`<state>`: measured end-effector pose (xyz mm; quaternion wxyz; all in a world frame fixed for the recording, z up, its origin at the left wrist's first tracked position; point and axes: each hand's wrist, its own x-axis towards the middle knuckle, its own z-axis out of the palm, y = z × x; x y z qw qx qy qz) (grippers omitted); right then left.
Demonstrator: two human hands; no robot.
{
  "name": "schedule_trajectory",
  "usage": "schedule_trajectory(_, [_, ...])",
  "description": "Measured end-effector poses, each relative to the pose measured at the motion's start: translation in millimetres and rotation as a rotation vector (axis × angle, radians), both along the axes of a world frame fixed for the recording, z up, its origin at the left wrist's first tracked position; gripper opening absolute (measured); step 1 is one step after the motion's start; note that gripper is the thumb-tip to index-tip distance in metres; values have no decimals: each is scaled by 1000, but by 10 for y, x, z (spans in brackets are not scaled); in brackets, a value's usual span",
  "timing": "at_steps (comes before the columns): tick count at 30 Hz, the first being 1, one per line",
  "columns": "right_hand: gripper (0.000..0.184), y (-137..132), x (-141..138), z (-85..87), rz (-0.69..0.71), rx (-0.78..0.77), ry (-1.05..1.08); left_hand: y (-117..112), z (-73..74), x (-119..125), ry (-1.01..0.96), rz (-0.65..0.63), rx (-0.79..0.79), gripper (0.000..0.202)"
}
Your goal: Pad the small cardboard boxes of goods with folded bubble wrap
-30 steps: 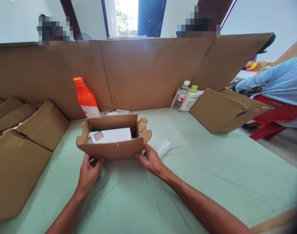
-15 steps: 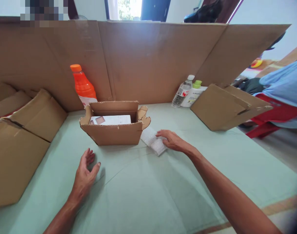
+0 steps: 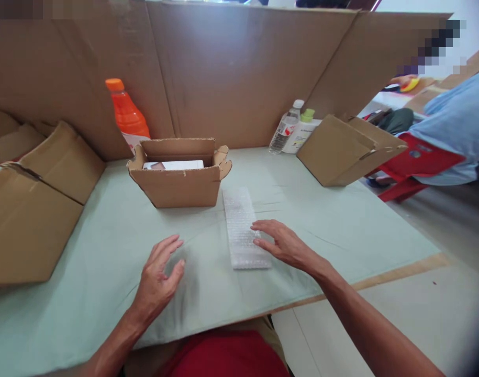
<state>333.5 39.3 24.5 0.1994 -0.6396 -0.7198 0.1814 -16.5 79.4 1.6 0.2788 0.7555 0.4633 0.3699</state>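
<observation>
A strip of bubble wrap [image 3: 241, 230] lies flat on the pale green tablecloth [image 3: 208, 293], stretched lengthwise away from me. My right hand [image 3: 282, 242] hovers at its right edge, fingers apart and holding nothing; whether the fingertips touch the wrap I cannot tell. To the left, my left hand [image 3: 160, 269] is above the cloth with thumb and fingers spread, also with nothing in it. Beyond the hands stands an open cardboard box [image 3: 180, 187], its flaps up. Inside it sits a white carton [image 3: 184, 165], of which only the upper part shows.
Larger cardboard boxes stand at the left [image 3: 31, 225] and right [image 3: 333, 152]. Against the cardboard screen [image 3: 239, 73] are an orange bottle [image 3: 130, 115], a clear water bottle [image 3: 285, 128] and a white bottle with a green cap [image 3: 302, 135]. A person in light blue sits at right on a red chair [image 3: 423, 162].
The bubble wrap, crumpled beside the box before, now lies flat and nearer me. My left hand has moved right, closer to it. The view has tilted down.
</observation>
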Motion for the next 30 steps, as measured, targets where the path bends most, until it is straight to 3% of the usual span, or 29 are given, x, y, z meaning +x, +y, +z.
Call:
schedule_trajectory(6, [29,-328,-148,-291,67,57,-54,-296,-53,228,22,-212,9,33])
schedule_trajectory(10, [44,-491,-184,-367,53,119,9,-375,-104,391,78,-341,-19,40])
schedule_trajectory(13, [23,-547,-272,-376,7,161,70,-396,-112,551,110,-393,-22,55])
schedule_trajectory(16, [20,-621,-421,-332,26,124,231,-443,-108,666,107,-450,-54,70])
schedule_trajectory(19, [19,-705,-554,-318,-28,7,350,-498,-108,709,103,-448,-222,69])
schedule_trajectory(22, [23,-773,-608,-365,-87,-25,360,-494,-97,732,128,-368,-376,59])
schedule_trajectory(24, [29,-824,-602,-388,-136,74,310,-450,-79,768,177,-324,-399,58])
schedule_trajectory(27, [32,-930,-575,-367,-163,368,133,-367,-47,856,325,-300,-399,59])
schedule_trajectory(30, [31,-1026,-591,-346,0,486,-32,-323,-36,942,468,-290,-353,58])
